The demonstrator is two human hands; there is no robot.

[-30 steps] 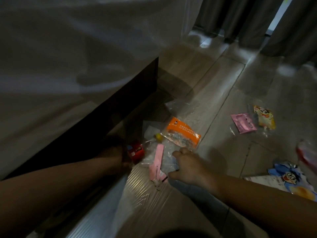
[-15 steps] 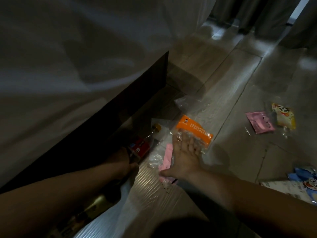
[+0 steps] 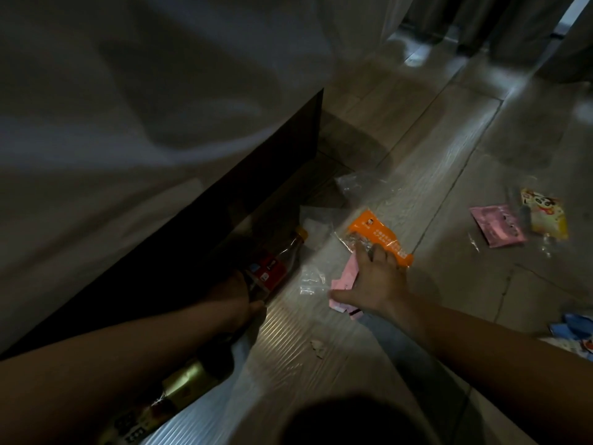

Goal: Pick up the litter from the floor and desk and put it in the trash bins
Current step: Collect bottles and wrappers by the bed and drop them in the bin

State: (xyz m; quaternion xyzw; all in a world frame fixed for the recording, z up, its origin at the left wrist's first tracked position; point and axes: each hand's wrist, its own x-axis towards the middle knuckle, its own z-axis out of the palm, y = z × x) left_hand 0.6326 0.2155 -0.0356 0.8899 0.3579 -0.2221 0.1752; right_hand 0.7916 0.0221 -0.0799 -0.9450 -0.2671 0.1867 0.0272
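Touching the floor litter
Right hand (image 3: 375, 284) fingers (image 3: 380, 252) spread wide, tips on orange packet (image 3: 372, 229); left hand (image 3: 236, 297) grips bottle (image 3: 272, 271).

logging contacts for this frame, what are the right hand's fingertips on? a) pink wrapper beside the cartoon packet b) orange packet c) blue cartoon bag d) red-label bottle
b: the right hand lies flat with its fingertips on the orange packet, palm over pink paper.
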